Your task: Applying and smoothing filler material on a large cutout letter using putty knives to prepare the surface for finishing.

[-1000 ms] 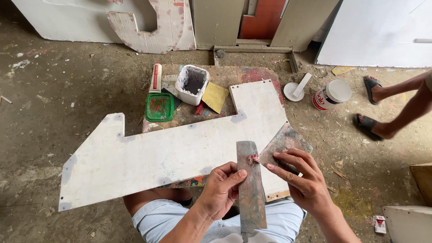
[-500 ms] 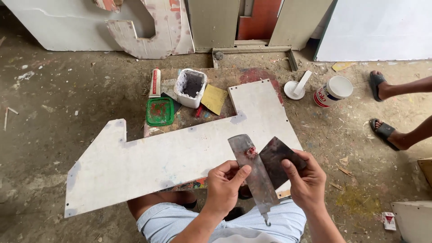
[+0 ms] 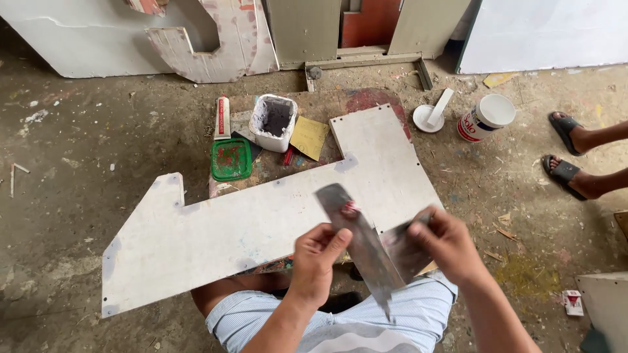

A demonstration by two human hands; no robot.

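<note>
My left hand (image 3: 317, 258) grips a long grey metal putty blade (image 3: 356, 238) with a dab of red on its upper part; the blade is tilted, its tip toward the upper left. My right hand (image 3: 445, 245) holds a smaller dark scraper (image 3: 402, 245), pressed against the long blade's lower side. Both hands hover over the near edge of a large white cut-out panel (image 3: 248, 225) that rests across my knees and a low board.
Beyond the panel stand a white tub of dark filler (image 3: 273, 121), a green lid (image 3: 231, 159), a tube (image 3: 222, 117) and a yellow sheet (image 3: 309, 137). A white cup (image 3: 485, 117) and lid (image 3: 428, 117) stand right. Another person's sandalled feet (image 3: 575, 157) are at far right.
My left hand has tilted the long blade from upright to slanting up-left. My right hand has brought the small scraper against the blade's lower side.
</note>
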